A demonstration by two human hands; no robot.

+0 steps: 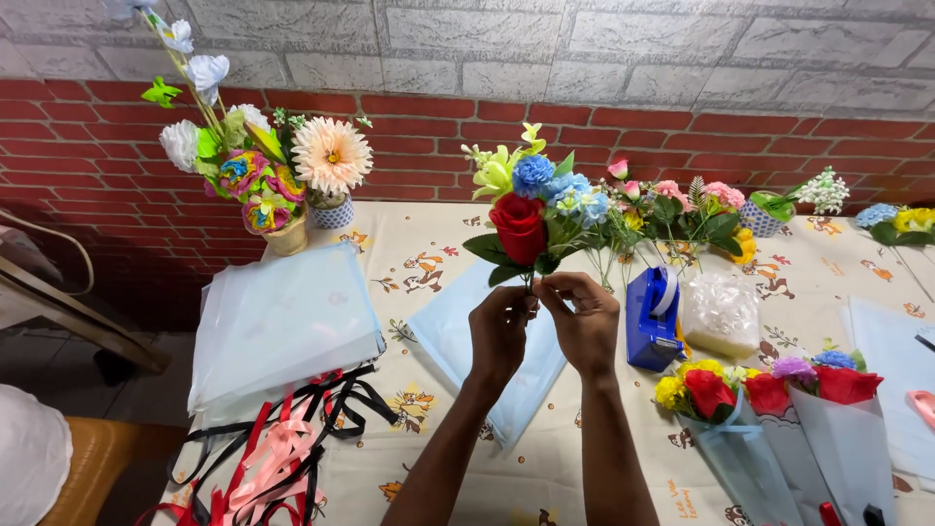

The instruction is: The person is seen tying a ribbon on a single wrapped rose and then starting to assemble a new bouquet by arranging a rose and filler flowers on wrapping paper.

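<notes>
I hold a small bunch of artificial flowers [531,209] upright above the table: a red rose, blue blooms and a green lily. My left hand [499,331] grips the stems from the left. My right hand [584,321] pinches the same stems from the right, fingertips touching the left hand's. Beneath the hands lies a pale blue wrapping sheet [453,336] on the patterned tablecloth [419,258].
A stack of pale blue sheets [282,321] lies at left, ribbons [278,453] below it. Two flower vases [292,234] stand at back left. A blue tape dispenser [653,317], a bag of white bows [721,314], loose flowers [682,209] and wrapped bouquets [779,409] sit at right.
</notes>
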